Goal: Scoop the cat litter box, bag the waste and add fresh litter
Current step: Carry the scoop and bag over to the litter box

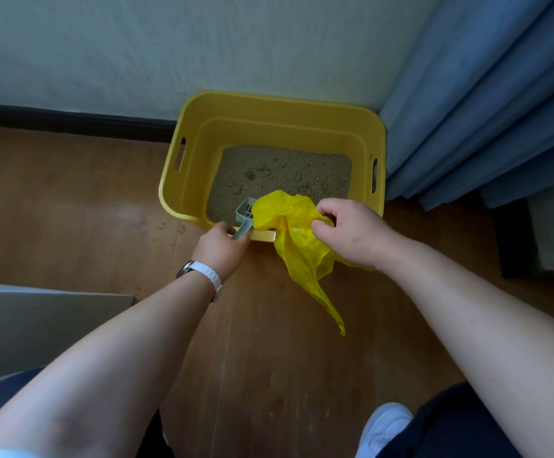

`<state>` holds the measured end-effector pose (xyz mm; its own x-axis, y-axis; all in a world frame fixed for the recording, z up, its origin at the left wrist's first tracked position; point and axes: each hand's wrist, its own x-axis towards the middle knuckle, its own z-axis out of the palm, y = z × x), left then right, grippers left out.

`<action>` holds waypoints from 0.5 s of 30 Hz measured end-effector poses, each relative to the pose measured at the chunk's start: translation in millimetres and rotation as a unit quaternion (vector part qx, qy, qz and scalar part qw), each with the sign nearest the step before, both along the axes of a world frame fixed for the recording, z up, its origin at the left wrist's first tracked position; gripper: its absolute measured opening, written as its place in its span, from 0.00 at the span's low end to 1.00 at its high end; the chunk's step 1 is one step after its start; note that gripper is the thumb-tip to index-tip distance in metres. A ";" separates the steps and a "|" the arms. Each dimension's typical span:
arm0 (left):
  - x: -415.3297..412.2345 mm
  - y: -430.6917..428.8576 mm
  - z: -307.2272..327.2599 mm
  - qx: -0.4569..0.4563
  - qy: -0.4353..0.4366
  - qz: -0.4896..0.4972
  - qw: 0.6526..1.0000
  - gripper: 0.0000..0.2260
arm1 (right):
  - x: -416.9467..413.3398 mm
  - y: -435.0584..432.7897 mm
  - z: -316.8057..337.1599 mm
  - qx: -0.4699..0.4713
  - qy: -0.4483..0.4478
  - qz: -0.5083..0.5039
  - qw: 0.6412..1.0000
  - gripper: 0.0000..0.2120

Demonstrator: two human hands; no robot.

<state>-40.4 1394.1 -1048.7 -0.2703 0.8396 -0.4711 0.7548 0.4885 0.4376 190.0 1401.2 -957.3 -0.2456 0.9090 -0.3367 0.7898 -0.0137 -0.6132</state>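
Observation:
A yellow plastic litter box (203, 127) stands on the floor against the wall, with sandy brown litter (282, 173) in its bottom. My left hand (221, 247) grips the handle of a grey slotted scoop (245, 214) at the box's near rim; the scoop's head points into the box. My right hand (348, 231) pinches the top of a thin yellow plastic bag (298, 249) just right of the scoop. The bag hangs over the near rim and trails down toward the floor. What the scoop holds is hidden by the bag.
Blue curtains (487, 104) hang right of the box. A dark box-like object (546, 239) sits at the right edge. A grey flat board (37, 322) lies at the left. My white shoe (384, 428) rests on the wooden floor (70, 200).

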 end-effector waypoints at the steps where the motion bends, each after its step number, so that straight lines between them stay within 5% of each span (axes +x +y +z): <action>1: -0.4 2.1 5.4 0.004 0.007 -0.012 1.000 0.15 | -1.8 0.8 1.9 0.000 0.004 0.001 1.000 0.09; 7: -12.5 15.4 46.8 0.025 0.020 -0.075 0.997 0.11 | -14.8 9.5 15.3 0.019 0.022 0.000 1.000 0.11; 15: -29.0 12.0 122.6 0.239 -0.104 -0.100 0.960 0.09 | -41.0 11.8 33.3 0.025 0.030 0.025 0.999 0.10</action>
